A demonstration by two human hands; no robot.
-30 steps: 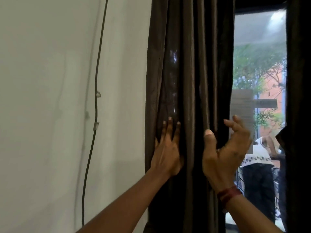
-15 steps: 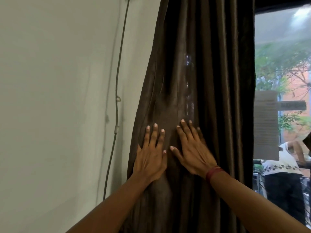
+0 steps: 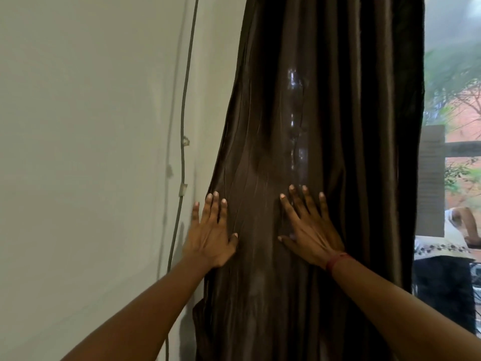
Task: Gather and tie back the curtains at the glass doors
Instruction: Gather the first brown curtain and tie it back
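A dark brown curtain (image 3: 325, 105) hangs bunched in folds between the white wall and the glass door (image 3: 453, 74). My left hand (image 3: 212, 234) lies flat on the curtain's left edge, fingers straight and pointing up, the outer fingers over the wall. My right hand (image 3: 308, 227) presses flat on the middle of the curtain with fingers spread; a red band sits on its wrist. Neither hand grips any cloth. No tie-back is in view.
A thin grey cable (image 3: 183, 142) runs down the white wall (image 3: 86, 152), held by small clips. A paper sheet (image 3: 430, 178) is stuck on the glass. Through the glass a person (image 3: 447, 256) stands outside near trees and a brick building.
My hands have moved apart on the curtain; the left slid to the cloth's left edge. One second ago my right hand was curled round the curtain's right edge; now it lies flat.
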